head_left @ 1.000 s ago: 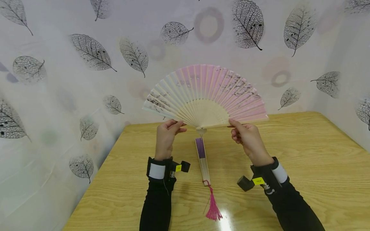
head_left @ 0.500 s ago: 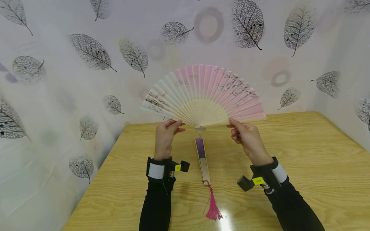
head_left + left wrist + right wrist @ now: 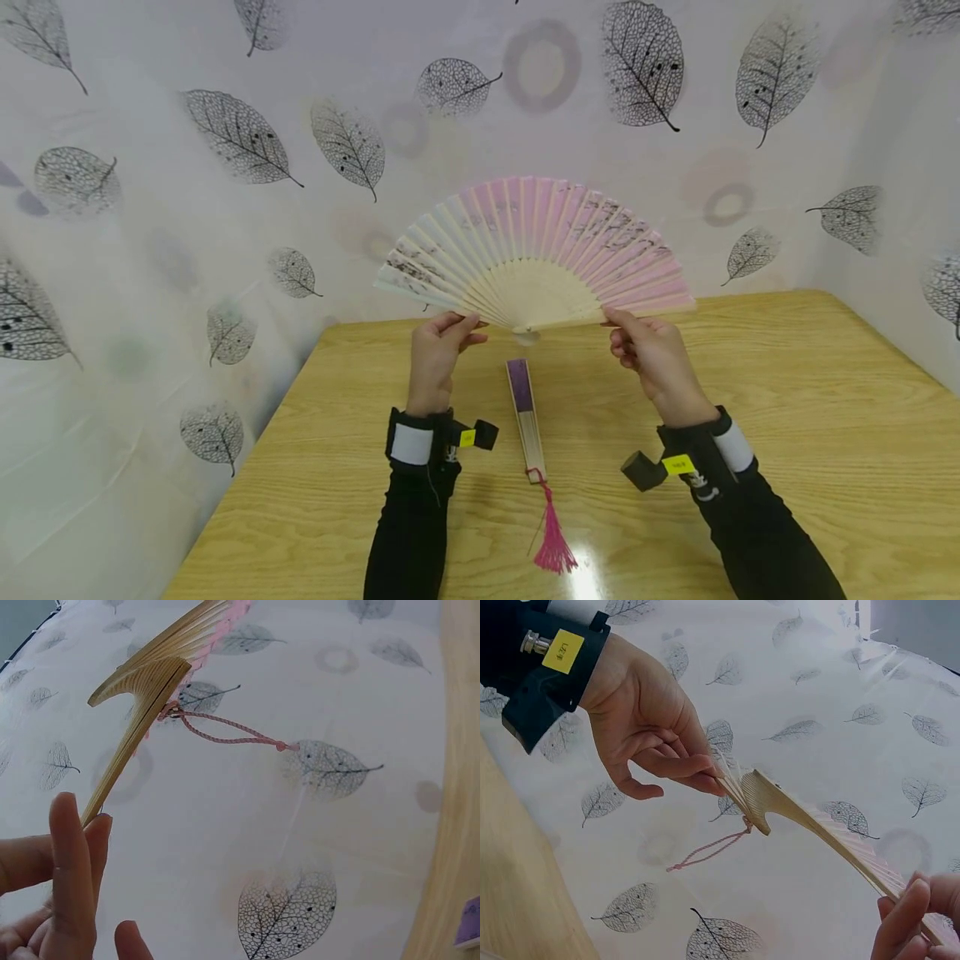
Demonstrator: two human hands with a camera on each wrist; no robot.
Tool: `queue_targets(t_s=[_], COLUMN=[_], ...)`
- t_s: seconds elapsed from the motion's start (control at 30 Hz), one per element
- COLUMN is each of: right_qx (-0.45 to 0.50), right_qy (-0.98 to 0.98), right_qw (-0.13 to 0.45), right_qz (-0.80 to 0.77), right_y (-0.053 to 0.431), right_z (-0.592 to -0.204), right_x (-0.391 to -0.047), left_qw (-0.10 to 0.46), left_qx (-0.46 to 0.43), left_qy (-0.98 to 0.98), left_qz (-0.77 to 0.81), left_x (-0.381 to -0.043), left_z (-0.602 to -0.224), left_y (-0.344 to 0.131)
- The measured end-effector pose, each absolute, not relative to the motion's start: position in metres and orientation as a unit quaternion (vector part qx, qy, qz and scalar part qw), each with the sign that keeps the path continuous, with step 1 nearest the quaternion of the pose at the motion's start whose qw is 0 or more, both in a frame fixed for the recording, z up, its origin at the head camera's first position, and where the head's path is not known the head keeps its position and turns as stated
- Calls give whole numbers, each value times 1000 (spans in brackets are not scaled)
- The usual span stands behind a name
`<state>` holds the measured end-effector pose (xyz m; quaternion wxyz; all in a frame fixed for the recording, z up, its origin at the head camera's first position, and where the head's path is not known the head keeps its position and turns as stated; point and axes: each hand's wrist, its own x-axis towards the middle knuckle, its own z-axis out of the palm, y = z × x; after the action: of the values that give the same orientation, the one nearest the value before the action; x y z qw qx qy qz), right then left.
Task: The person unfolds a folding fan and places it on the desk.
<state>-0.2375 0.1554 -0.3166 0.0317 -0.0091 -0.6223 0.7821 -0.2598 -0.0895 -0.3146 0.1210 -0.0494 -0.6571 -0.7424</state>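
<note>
A spread folding fan, pink to pale blue with branch prints and light wooden ribs, is held up over the far part of the table. My left hand pinches its left outer rib between thumb and fingers. At the opposite side, my right hand pinches the right outer rib, thumb facing me. From the pivot hangs a pink cord loop, seen in both wrist views. Below the fan lies a folded purple fan with pale wooden ribs, apart from both hands. Its pink tassel points toward me.
The wood-grain table carries the folded fan near its middle. Behind it and along its left side hangs a white sheet printed with dark leaves. A black camera mount is strapped to each wrist.
Both hands and the spread fan have shifted slightly right, and the fan's top edge sits a little lower. The grip is unchanged, and the folded fan has stayed put.
</note>
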Motion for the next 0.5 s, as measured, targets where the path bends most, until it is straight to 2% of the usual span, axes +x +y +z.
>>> queue_targets(t_s=[0.27, 0.5], right_qx=[-31, -20], right_qy=[-567, -548], right_qw=[70, 72], right_qz=[820, 833], right_y=[189, 236], right_z=[-306, -300], right_x=[-237, -235], left_qw=[103, 77], left_qx=[-45, -21], left_qy=[-629, -611], left_qz=[-769, -787], left_x=[-258, -259], left_z=[-317, -318], left_y=[-71, -39])
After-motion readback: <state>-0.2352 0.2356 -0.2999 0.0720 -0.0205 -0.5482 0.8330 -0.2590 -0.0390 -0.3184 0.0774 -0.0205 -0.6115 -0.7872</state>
